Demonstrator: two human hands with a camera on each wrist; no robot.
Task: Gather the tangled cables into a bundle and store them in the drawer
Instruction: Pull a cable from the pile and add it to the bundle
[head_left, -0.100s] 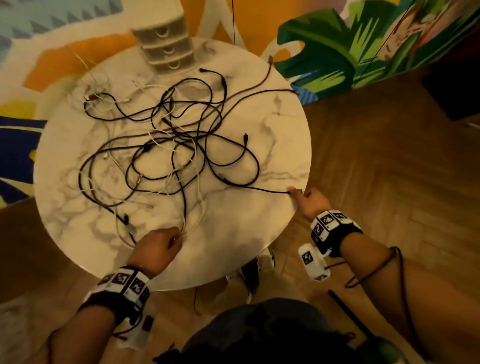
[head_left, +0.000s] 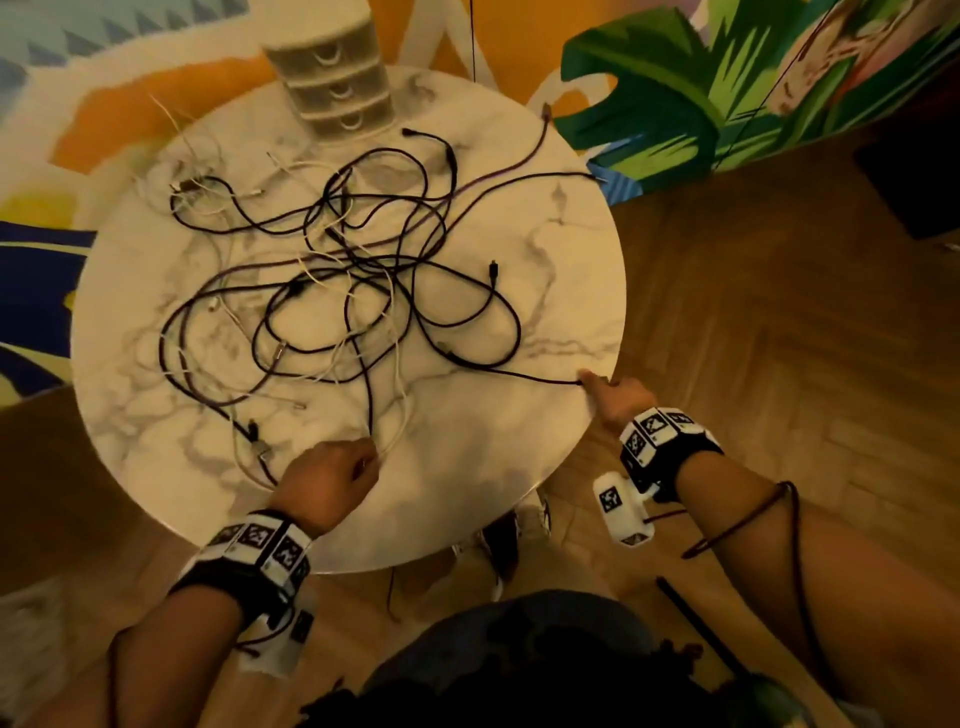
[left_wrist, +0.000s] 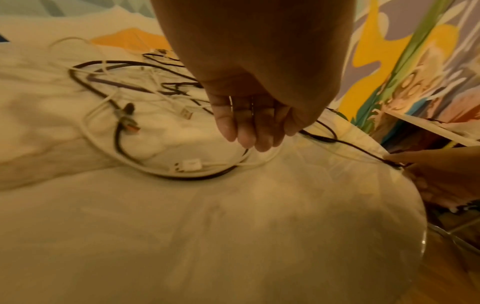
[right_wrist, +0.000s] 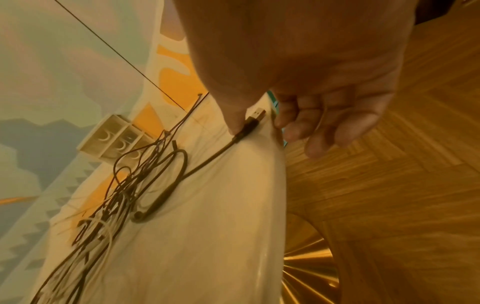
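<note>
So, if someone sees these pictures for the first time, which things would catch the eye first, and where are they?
First, the tangled cables, dark and white, sprawled over the middle of the round marble table. Next, the two hands at the near rim: the left hand over the white strands, and the right hand with a finger on a dark cable's plug at the edge. A small drawer unit stands at the far side.

The surface (head_left: 519, 467) is a round, white marble-patterned top. On it lies a loose tangle of dark and white cables (head_left: 353, 291), spread over its middle and left part, with one dark strand running out to the right rim. A small pale drawer unit (head_left: 332, 78) with three drawers stands at the far edge, just beyond the tangle.
</note>
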